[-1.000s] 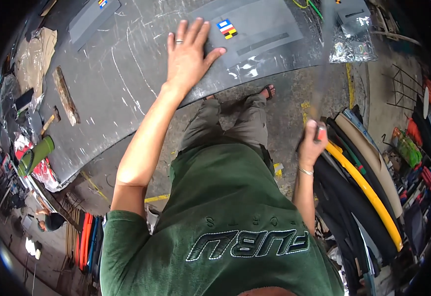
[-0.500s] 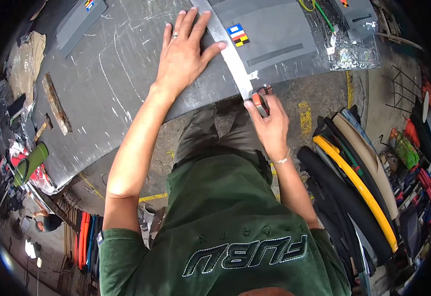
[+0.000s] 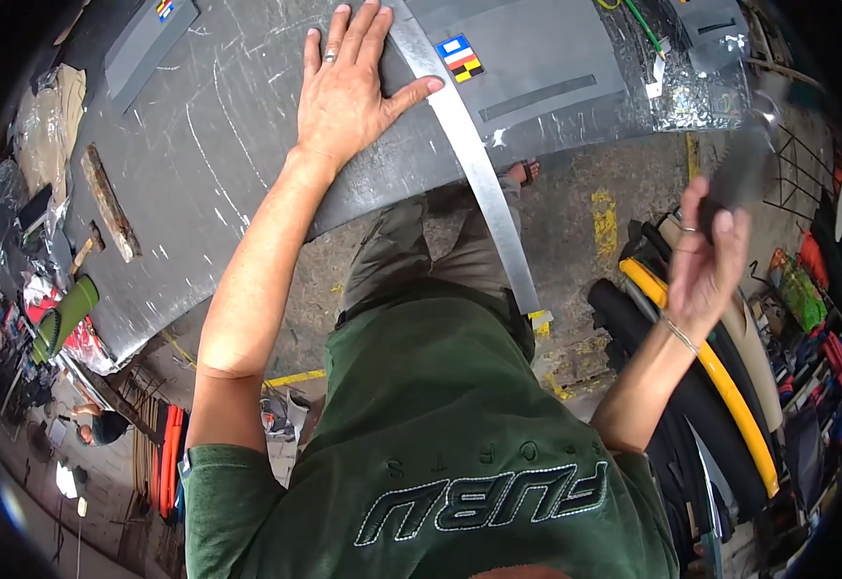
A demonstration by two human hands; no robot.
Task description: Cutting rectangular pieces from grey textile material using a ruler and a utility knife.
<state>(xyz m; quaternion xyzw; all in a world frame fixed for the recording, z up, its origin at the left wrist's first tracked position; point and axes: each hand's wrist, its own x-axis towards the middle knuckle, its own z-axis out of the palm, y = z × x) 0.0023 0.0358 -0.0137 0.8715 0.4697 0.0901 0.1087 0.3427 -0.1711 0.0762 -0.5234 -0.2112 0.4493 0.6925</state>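
Observation:
My left hand (image 3: 342, 101) lies flat on the dark work table (image 3: 247, 87), fingers spread, its thumb resting on a long metal straightedge (image 3: 460, 130). The straightedge crosses a grey sheet (image 3: 546, 48) and its near end sticks out past the table edge. On the sheet are a small coloured flag patch (image 3: 460, 59) and a dark narrow bar. Out to the right, off the table, my right hand (image 3: 708, 265) grips a dark flat piece (image 3: 741, 169) between thumb and fingers. That piece is smeared by motion, so its kind is unclear. No cutter is visible now.
A wooden stick (image 3: 110, 201) and a hammer (image 3: 85, 251) lie at the table's left. Another grey patched piece (image 3: 146, 48) is at the far left, a green pencil (image 3: 645, 29) at the far right. Dark rolls and a yellow roll (image 3: 720, 376) stand on the right floor.
My right hand has swung right, away from the straightedge; the orange and black cutter it held no longer shows. More of the straightedge is visible past the table edge. My left hand stays nearly put.

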